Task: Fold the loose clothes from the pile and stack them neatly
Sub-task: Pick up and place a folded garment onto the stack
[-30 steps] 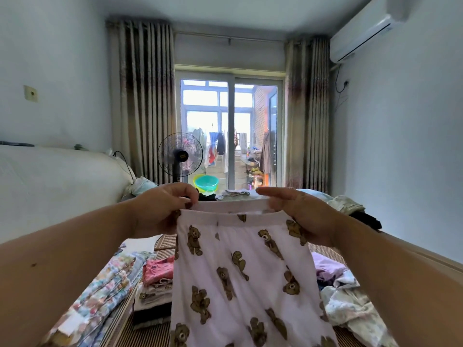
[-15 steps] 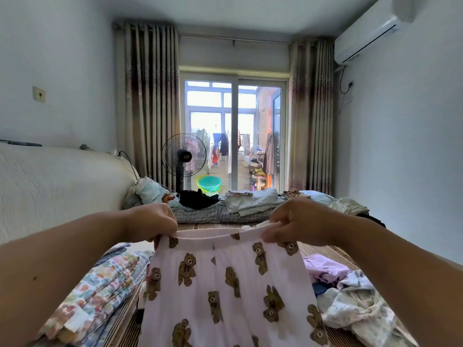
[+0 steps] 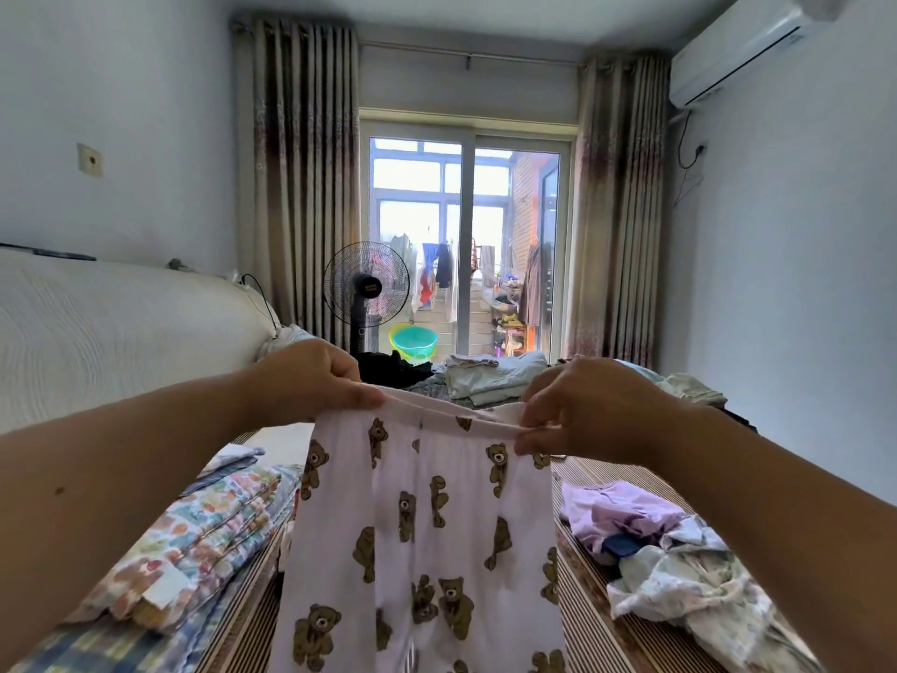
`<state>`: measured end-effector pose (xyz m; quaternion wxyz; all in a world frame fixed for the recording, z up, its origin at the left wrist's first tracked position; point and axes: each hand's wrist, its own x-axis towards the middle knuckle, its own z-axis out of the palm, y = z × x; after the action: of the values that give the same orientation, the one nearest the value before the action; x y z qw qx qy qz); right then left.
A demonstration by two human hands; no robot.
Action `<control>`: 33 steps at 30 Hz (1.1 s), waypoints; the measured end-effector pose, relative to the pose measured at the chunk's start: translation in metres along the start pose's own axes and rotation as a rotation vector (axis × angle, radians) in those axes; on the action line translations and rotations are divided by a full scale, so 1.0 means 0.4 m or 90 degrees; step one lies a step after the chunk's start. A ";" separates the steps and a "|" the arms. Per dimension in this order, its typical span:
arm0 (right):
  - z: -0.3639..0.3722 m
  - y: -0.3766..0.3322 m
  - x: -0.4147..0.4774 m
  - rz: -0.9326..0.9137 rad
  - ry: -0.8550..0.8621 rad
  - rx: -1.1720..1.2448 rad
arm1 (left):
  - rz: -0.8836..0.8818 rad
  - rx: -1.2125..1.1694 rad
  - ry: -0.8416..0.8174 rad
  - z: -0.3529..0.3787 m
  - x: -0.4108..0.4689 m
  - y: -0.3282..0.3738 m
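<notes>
Head view: the left hand (image 3: 310, 381) and right hand (image 3: 592, 410) each pinch one end of the waistband of the soft white pants with brown bears (image 3: 422, 527). The pants hang straight down from both hands, long way up-and-down

No text can be read with certainty. The standing fan (image 3: 366, 303) has a small yellow label (image 3: 371, 287) on its dark hub, but the marks on it are too small to make out. The air conditioner (image 3: 738, 53) on the wall has a tiny dark mark (image 3: 792, 37) near its upper edge, also not legible. A white tag (image 3: 162, 587) sticks out from the folded floral bedding (image 3: 208, 531); any writing on it cannot be seen from here. The bear-print trousers (image 3: 437, 527) show only bear pictures on the visible side, without letters or numbers
</notes>
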<state>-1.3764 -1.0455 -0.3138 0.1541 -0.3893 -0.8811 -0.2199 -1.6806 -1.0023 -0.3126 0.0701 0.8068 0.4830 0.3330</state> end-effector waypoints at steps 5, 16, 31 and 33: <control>0.015 -0.010 -0.008 -0.140 0.049 -0.024 | -0.001 0.045 0.022 0.006 0.006 -0.009; 0.080 -0.030 0.012 0.044 0.042 0.110 | -0.027 0.113 0.044 -0.009 0.001 -0.049; 0.083 -0.012 0.076 0.493 0.260 0.430 | -0.236 -0.244 0.026 0.057 0.027 0.041; 0.096 -0.019 0.084 0.500 0.234 0.441 | -0.293 -0.233 0.034 0.081 0.041 0.068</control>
<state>-1.4077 -1.0097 -0.3335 0.4946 -0.5702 -0.6494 0.0923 -1.6360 -0.9961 -0.3179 0.2757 0.6409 0.5869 0.4109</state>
